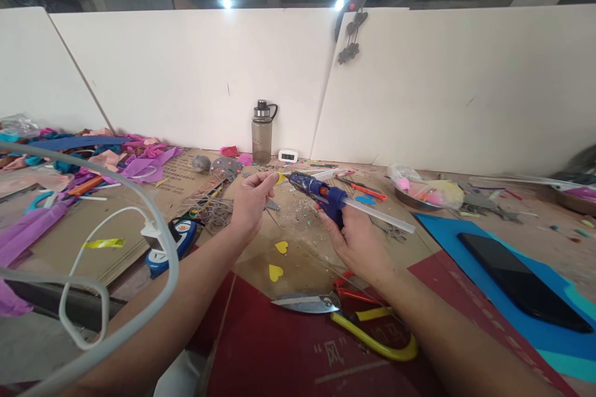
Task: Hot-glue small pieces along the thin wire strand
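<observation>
My right hand [356, 239] grips a blue hot glue gun [321, 191], and a clear glue stick [382, 213] juts from its back end. Between the fingertips of my left hand [251, 198] is a small yellow piece [280, 178], its shape mostly hidden. The gun's nozzle points left and meets or nearly meets that piece; I cannot tell which. Below, two yellow hearts [275, 272] lie on the brown cardboard [251, 254]. Scissors [307, 303] with one yellow and one red handle rest nearer me, under my right forearm.
A water bottle [261, 136] and a small white digital display [287, 156] stand at the back. A white cable [173, 248] loops across the left, near a blue power strip [173, 247]. At right, a black phone [521, 279] lies on blue sheets [447, 232]. Crepe paper [144, 164] is piled left.
</observation>
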Demonstrator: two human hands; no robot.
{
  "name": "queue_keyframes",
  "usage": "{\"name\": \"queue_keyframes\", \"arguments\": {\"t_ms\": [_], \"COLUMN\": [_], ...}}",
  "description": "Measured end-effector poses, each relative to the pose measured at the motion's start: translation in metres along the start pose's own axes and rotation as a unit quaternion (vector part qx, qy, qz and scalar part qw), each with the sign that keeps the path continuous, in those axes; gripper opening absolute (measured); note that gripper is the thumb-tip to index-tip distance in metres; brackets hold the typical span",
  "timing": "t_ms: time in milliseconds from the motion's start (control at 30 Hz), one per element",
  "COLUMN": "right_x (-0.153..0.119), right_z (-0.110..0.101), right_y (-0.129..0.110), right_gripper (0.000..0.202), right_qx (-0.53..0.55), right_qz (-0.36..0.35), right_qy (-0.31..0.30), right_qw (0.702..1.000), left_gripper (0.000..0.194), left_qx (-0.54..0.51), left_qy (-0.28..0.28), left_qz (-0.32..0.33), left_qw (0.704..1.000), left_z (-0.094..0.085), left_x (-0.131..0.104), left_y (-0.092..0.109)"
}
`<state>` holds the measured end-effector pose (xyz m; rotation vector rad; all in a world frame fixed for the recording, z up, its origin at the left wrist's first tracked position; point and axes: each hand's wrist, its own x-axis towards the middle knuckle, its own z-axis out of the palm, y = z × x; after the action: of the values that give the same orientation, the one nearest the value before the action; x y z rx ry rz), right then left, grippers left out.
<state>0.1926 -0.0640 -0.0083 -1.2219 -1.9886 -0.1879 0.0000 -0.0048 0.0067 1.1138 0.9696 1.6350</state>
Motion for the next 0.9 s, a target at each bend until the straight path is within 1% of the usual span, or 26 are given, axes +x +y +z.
{"name": "queue_keyframes", "arguments": {"t_ms": [367,533,667,900], "right_x": [0.0004,0.0004,0.0014,0.0014], "right_z": [-0.0013,-0.0013,-0.0027,-0.0027], "right_y": [-0.0014,-0.0019,-0.0038,-0.0031], "right_gripper": [0.033,0.034,0.033,0.034], "right_qx": [-0.008,-0.016,-0.008,-0.003], "right_qz": [-0.004,-0.009,-0.015,-0.017], "right_qy": [0.002,0.002,0.004,0.005], "right_qw": [1.000,1.000,1.000,1.000], "left_gripper": [0.028,0.023,0.022,0.025], "left_qx": [0.013,0.025,0.030,0.026], "left_qy": [-0.003,-0.005,-0.008,-0.003], "left_qz": [0.000,0.012,0.022,0.010], "left_qw": [1.000,1.000,0.999,1.000], "left_z": [0.0018,0.0014,0.0000,0.0014], "left_x": [-0.0019,-0.0003,0.0011,-0.0012], "left_y": [-0.0004,-0.0043,-0.0077,-0.0008]}}
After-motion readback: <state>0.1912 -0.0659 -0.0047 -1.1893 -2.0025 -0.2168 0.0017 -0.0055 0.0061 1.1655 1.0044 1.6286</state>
